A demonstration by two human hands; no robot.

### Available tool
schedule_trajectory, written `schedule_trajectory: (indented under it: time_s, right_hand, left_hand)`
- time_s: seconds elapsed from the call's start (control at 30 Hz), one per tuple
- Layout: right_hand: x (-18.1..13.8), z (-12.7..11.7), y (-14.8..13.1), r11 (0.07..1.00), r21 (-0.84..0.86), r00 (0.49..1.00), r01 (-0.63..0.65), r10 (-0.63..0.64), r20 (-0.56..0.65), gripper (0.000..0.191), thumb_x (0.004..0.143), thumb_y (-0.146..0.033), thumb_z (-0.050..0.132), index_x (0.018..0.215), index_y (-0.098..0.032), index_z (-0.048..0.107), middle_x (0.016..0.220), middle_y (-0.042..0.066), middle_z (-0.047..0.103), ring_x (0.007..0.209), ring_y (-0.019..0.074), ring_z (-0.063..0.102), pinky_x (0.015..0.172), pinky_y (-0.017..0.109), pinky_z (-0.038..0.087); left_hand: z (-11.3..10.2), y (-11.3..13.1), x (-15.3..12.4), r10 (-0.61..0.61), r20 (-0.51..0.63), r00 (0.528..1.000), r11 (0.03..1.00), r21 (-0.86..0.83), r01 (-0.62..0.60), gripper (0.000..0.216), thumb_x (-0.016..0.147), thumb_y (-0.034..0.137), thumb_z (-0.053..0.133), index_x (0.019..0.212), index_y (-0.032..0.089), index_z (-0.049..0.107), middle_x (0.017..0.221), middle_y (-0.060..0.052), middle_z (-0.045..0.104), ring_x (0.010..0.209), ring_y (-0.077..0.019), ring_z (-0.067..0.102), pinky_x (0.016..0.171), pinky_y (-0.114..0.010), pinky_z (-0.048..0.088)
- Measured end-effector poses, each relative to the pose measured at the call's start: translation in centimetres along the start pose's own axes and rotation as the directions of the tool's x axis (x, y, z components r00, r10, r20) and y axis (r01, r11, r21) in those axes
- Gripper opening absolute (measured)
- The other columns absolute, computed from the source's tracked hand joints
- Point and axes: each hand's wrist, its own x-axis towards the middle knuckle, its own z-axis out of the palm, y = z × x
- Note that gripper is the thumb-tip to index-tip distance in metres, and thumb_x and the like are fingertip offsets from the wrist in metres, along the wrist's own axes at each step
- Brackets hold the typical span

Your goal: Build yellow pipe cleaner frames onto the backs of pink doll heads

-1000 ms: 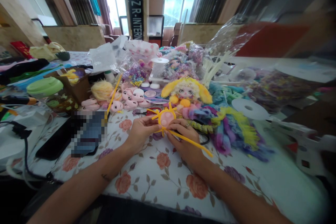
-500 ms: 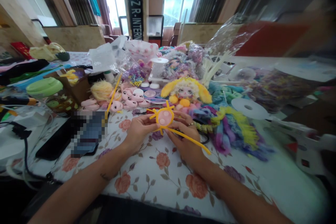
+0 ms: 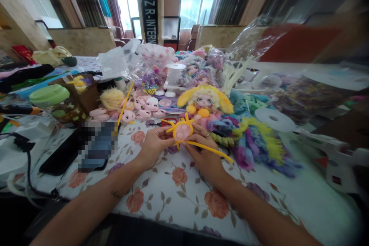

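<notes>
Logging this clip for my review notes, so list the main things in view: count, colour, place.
Craft piece: one, pink and yellow, between the hands
Yellow-eared doll: one, yellow and cream, beyond the hands
Doll faces: several, pink, left of the doll
Upright spool: one, white, behind
Jar: one, green-lidded, left
Phone-like slab: one, black, left
Fluffy strips: several, multicoloured, right
Glue gun: one, white, far right
Tablecloth: one, white floral, beneath
Left hand: one, bare, holding craft piece
Right hand: one, ringed, holding craft piece

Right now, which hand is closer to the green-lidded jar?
Left. The left hand is to the right of the green-lidded jar; the right hand is farther right, at the other edge of the yellow-rimmed pink piece both hold.
</notes>
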Motion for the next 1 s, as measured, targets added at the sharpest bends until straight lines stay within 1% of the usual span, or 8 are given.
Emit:
schedule_trajectory:
  time_s: [0.17,0.33,0.43,0.53,0.63,0.7,0.87,1.0]
  right_hand:
    - [0.07,-0.02,0.07,0.997,0.069,0.998,-0.037,0.033,0.052,0.007,0.080,-0.019,0.060,0.075,-0.023,0.062,0.082,0.002,0.068,0.091,0.0227,0.062,0.084,0.041,0.047]
    - [0.14,-0.04,0.04,0.970,0.193,0.988,-0.150,0.140,0.064,0.010,0.080,-0.024,0.061,0.071,-0.021,0.064,0.082,0.004,0.067,0.083,0.0208,0.061,0.082,0.038,0.045]
    - [0.21,-0.16,-0.05,0.961,0.191,0.980,-0.199,0.192,0.053,0.012,0.079,-0.027,0.063,0.070,-0.020,0.063,0.081,0.004,0.065,0.083,0.0209,0.060,0.080,0.036,0.044]
    - [0.24,-0.30,-0.04,0.959,0.187,0.977,-0.213,0.211,0.034,0.012,0.078,-0.028,0.064,0.069,-0.020,0.062,0.080,0.004,0.064,0.085,0.0217,0.059,0.080,0.036,0.043]
    - [0.22,-0.36,0.04,0.958,0.180,0.975,-0.222,0.221,0.029,0.013,0.076,-0.029,0.065,0.068,-0.020,0.061,0.080,0.005,0.065,0.082,0.0223,0.060,0.076,0.036,0.044]
    - [0.23,-0.35,0.07,0.961,0.173,0.976,-0.217,0.215,0.033,0.013,0.077,-0.029,0.064,0.069,-0.020,0.062,0.081,0.005,0.065,0.081,0.0221,0.060,0.076,0.036,0.045]
    - [0.35,-0.28,0.07,0.976,0.163,0.989,-0.143,0.135,0.057,0.010,0.079,-0.027,0.063,0.070,-0.021,0.063,0.084,0.005,0.067,0.091,0.0233,0.060,0.087,0.040,0.041]
    - [0.37,-0.25,0.28,0.977,0.166,0.990,-0.135,0.126,0.065,0.010,0.078,-0.025,0.064,0.069,-0.021,0.064,0.082,0.005,0.067,0.095,0.0243,0.059,0.090,0.042,0.039]
  left_hand:
    - [-0.01,-0.16,0.01,-0.013,-0.001,1.000,1.000,0.008,0.013,0.036,0.060,0.019,0.077,0.095,0.012,0.070,0.087,-0.008,0.071,0.078,-0.0190,0.065,0.071,-0.028,0.051]
    - [0.04,-0.15,0.19,-0.041,-0.013,0.999,0.999,-0.005,0.041,0.035,0.060,0.020,0.077,0.093,0.011,0.069,0.085,-0.008,0.070,0.078,-0.0179,0.064,0.071,-0.027,0.050]
    - [0.02,-0.07,0.32,-0.094,-0.029,0.995,0.995,0.006,0.095,0.032,0.060,0.022,0.077,0.088,0.010,0.068,0.078,-0.007,0.070,0.069,-0.0144,0.063,0.065,-0.024,0.049]
    - [-0.11,-0.13,0.44,-0.169,-0.063,0.984,0.982,0.075,0.174,0.027,0.061,0.028,0.077,0.079,0.010,0.068,0.071,-0.005,0.068,0.061,-0.0118,0.061,0.061,-0.023,0.048]
    - [-0.26,-0.30,0.53,-0.231,-0.033,0.972,0.965,0.119,0.233,0.026,0.064,0.033,0.075,0.074,0.010,0.069,0.070,-0.006,0.068,0.063,-0.0123,0.062,0.066,-0.025,0.051]
    - [-0.33,-0.40,0.57,-0.252,-0.009,0.968,0.959,0.133,0.250,0.026,0.065,0.034,0.074,0.074,0.010,0.070,0.071,-0.006,0.068,0.063,-0.0121,0.063,0.068,-0.026,0.052]
    - [-0.43,-0.43,0.64,-0.267,0.000,0.964,0.953,0.152,0.264,0.026,0.065,0.034,0.073,0.073,0.010,0.070,0.069,-0.006,0.068,0.062,-0.0114,0.063,0.066,-0.025,0.052]
    - [-0.36,-0.43,0.61,-0.272,-0.001,0.962,0.950,0.156,0.269,0.024,0.065,0.033,0.072,0.070,0.010,0.068,0.067,-0.005,0.067,0.061,-0.0107,0.062,0.065,-0.023,0.050]
